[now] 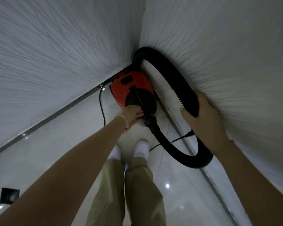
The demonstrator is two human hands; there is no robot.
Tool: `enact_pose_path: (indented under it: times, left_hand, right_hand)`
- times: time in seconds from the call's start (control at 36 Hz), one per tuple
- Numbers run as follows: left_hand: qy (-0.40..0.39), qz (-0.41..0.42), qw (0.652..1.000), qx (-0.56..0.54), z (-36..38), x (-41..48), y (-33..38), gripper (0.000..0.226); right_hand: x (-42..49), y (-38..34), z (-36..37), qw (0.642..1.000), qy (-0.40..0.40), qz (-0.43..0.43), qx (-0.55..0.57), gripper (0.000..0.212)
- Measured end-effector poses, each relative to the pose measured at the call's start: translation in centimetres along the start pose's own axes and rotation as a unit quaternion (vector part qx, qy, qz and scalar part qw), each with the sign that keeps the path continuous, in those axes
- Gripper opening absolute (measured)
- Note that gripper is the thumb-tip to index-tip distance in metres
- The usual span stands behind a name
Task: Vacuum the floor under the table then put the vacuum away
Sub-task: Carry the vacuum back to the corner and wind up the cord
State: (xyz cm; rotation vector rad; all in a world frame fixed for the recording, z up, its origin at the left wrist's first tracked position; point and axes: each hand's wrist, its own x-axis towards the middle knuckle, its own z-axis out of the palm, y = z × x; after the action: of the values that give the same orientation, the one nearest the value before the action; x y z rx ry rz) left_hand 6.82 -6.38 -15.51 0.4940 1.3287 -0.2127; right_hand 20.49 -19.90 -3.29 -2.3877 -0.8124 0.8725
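A red and black canister vacuum (129, 86) stands on the floor in the corner where two white walls meet. My left hand (134, 114) is closed on the black carry handle on top of the vacuum. A thick black ribbed hose (167, 75) leaves the vacuum's near end, loops along the right wall and arches back over the body. My right hand (203, 118) grips the upper end of that hose against the right wall. No table is in view.
The thin black power cord (102, 110) trails across the glossy white tiled floor (59, 144) left of the vacuum and toward the right wall. My feet in white shoes (141, 150) stand just behind the vacuum. A dark square floor fitting (9, 195) sits at lower left.
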Motion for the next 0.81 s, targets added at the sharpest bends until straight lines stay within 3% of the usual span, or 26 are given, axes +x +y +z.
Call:
enact_pose_path:
  times: [0.06, 0.17, 0.36, 0.47, 0.56, 0.64, 0.81]
  left_hand:
    - [-0.013, 0.0, 0.999, 0.037, -0.6, -1.3, 0.0, 0.02]
    - [-0.002, 0.011, 0.992, 0.123, -2.1, -4.1, -0.1, 0.024]
    - [0.071, 0.079, 0.971, 0.214, -5.9, -8.6, -1.7, 0.022]
    - [0.111, 0.114, 0.956, 0.248, -8.0, -11.2, -3.2, 0.02]
    - [0.124, 0.112, 0.959, 0.231, -9.2, -13.0, -4.9, 0.03]
    - [0.142, 0.107, 0.938, 0.298, -10.6, -15.0, -7.2, 0.022]
    - [0.13, 0.107, 0.893, 0.417, -14.9, -18.7, -11.3, 0.018]
  right_hand:
    - [-0.3, -0.4, 0.2, 0.993, 0.059, -0.034, -0.096, 0.055]
    - [-1.3, -0.7, 0.6, 0.964, 0.137, -0.086, -0.21, 0.059]
    - [-4.2, -1.5, -0.6, 0.951, 0.173, -0.141, -0.216, 0.045]
    - [-6.0, -1.9, -1.5, 0.968, 0.12, -0.153, -0.157, 0.03]
    - [-7.3, -1.7, -1.4, 0.991, 0.037, -0.096, -0.081, 0.023]
    - [-8.9, -0.9, -0.3, 0.999, -0.023, -0.009, -0.027, 0.02]
    - [-12.8, 1.9, 2.9, 0.969, -0.152, 0.191, 0.038, 0.026]
